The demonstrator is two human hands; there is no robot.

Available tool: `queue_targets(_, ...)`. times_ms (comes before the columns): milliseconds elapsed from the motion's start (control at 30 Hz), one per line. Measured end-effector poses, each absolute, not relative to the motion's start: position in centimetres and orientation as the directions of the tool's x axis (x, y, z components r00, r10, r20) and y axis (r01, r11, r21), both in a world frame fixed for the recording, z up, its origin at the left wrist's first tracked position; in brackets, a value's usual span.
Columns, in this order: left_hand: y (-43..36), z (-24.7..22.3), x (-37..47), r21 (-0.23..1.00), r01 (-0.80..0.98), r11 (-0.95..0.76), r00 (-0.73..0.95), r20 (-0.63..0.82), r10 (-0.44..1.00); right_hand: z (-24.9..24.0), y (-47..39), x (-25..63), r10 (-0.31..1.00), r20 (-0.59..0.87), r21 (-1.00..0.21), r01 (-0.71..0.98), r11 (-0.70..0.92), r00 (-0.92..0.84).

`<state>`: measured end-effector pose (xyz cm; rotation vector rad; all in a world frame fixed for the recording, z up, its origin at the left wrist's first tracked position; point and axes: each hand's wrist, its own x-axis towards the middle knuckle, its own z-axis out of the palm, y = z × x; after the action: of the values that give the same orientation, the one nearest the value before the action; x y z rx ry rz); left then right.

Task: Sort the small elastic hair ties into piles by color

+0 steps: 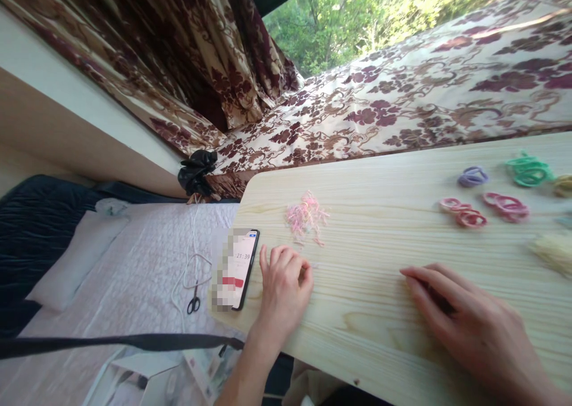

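Pink scraps [306, 215] of fine thread lie in a loose heap on the pale wooden table [357, 263], just beyond the fingers of the person's left hand [283, 281]. That hand is palm down, its fingers curled and slightly apart, the thumb drawn in near the forefinger; whether they pinch a thread cannot be told. A phone [245, 269] lies beside it, near the table's end.

The right hand [478, 322] rests low over the wood, the thumb and forefinger tips pressed together with a hollow behind them. Nothing shows between the tips, though something very thin could be hidden.

Beyond that hand sit small groups of loops: red loops [471, 218], rose loops [509, 207], purple loops [472, 176] and green loops [529, 169]. A cream tuft [554, 254] lies nearer, by the right edge of the view.

The scraps look almost weightless and limp, likely to cling to skin or scatter at a breath; a light pinch at the middle of the heap would gather more than a grip on stray ends. The loops seem soft and springy, not fragile, and each could be taken by its outer rim, though neighbours may snag and come along.
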<state>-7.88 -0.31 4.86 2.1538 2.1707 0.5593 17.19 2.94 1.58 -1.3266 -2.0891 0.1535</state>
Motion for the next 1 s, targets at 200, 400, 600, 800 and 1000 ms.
queue_targets(200,-0.41,4.73,-8.32,0.412,0.911,0.012,-0.116,0.228,0.967,1.74,2.87,17.08,0.846,0.463,-0.413,0.780,0.470,-0.265)
queue_targets(400,-0.52,5.04,-8.28,0.491,0.871,0.014,-0.162,0.259,0.952,1.88,3.02,17.07,0.826,0.489,-0.384,0.781,0.493,-0.281)
queue_targets(600,-0.63,5.39,-8.25,0.506,0.863,-0.020,-0.146,0.287,0.947,1.56,2.96,17.21,0.822,0.492,-0.382,0.777,0.500,-0.286)
queue_targets(800,-0.80,5.46,-8.47,0.501,0.865,-0.038,-0.147,0.325,0.934,1.49,3.07,17.11,0.824,0.492,-0.388,0.776,0.497,-0.282)
queue_targets(1000,-0.87,5.56,-8.51,0.510,0.857,-0.074,-0.120,0.338,0.934,1.50,3.05,17.06,0.824,0.500,-0.383,0.785,0.487,-0.267)
